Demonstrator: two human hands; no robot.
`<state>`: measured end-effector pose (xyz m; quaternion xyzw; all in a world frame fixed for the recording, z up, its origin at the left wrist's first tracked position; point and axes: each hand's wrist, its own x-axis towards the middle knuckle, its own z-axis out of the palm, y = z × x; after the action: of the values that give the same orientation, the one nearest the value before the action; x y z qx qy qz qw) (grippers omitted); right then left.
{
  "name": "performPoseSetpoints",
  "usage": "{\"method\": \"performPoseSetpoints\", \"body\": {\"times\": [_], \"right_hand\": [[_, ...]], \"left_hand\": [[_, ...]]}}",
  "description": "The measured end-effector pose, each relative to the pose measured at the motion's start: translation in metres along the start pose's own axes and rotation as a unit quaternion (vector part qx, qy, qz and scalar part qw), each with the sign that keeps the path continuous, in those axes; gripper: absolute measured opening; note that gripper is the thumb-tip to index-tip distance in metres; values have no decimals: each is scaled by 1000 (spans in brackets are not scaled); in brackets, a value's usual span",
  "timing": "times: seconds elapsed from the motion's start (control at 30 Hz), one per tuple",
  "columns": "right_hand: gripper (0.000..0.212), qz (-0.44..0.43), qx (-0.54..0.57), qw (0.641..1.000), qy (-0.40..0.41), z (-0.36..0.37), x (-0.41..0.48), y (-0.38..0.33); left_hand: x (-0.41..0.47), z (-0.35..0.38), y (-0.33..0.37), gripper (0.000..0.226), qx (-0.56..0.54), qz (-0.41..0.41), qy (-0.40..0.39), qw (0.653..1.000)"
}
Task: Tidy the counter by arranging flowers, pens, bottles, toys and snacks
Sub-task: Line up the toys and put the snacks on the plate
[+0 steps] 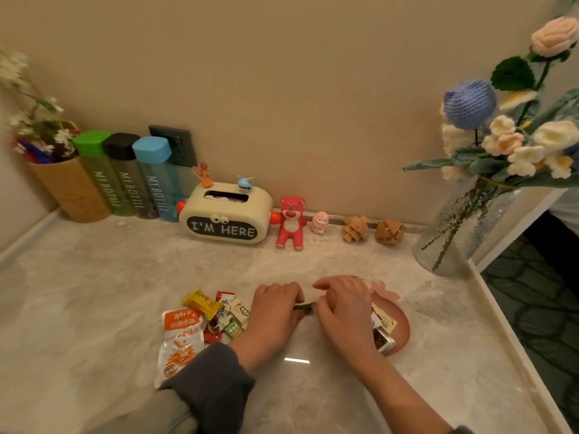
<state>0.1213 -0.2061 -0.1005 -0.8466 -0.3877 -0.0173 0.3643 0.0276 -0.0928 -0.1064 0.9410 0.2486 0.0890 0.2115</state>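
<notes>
Step in hand: shifting loose snacks onto the pink plate (404, 321). Your left hand (275, 311) and right hand (344, 308) each pinch one end of a small dark packet (305, 306), fingers curled on it, just left of the plate and low over the table (94, 292). Let one hand take it fully, then lay it flat beside the two packets (383, 322) on the plate. Packet: thin, dark greenish, probably a wrapped sweet; too small to read. The snack pile (203, 321) lies further left of the plate.
</notes>
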Motion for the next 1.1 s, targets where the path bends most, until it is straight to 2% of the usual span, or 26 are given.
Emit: {"method": "performPoseSetpoints", "body": {"times": [0.1, 0.2, 0.33, 0.5, 0.67, 0.77, 0.97, 1.1], "right_hand": [[30, -10, 38, 999, -17, 6, 4, -13], [35, -22, 88, 995, -39, 21, 5, -30], [37, -20, 138, 985, -103, 47, 0, -62], [41, -39, 80, 975, -204, 86, -8, -90], [47, -66, 4, 971, -230, 113, -9, -115], [47, -72, -26, 974, -213, 123, -11, -120], [45, -27, -35, 988, -148, 130, -16, -133], [34, 49, 51, 995, -76, 129, -20, -142]], "left_hand": [[-10, -12, -10, 16, -34, -47, 46, 997], [-19, -27, -30, 26, -17, -92, 85, 992], [-43, -48, -67, 15, -44, -156, 133, 978], [-74, -64, -102, 8, -94, -212, 164, 959], [-87, -71, -130, 5, -157, -233, 110, 953], [-88, -70, -140, 5, -218, -231, 68, 946], [-84, -74, -154, 6, -284, -205, 21, 937], [-83, -83, -158, 11, -268, -152, 63, 949]]}}
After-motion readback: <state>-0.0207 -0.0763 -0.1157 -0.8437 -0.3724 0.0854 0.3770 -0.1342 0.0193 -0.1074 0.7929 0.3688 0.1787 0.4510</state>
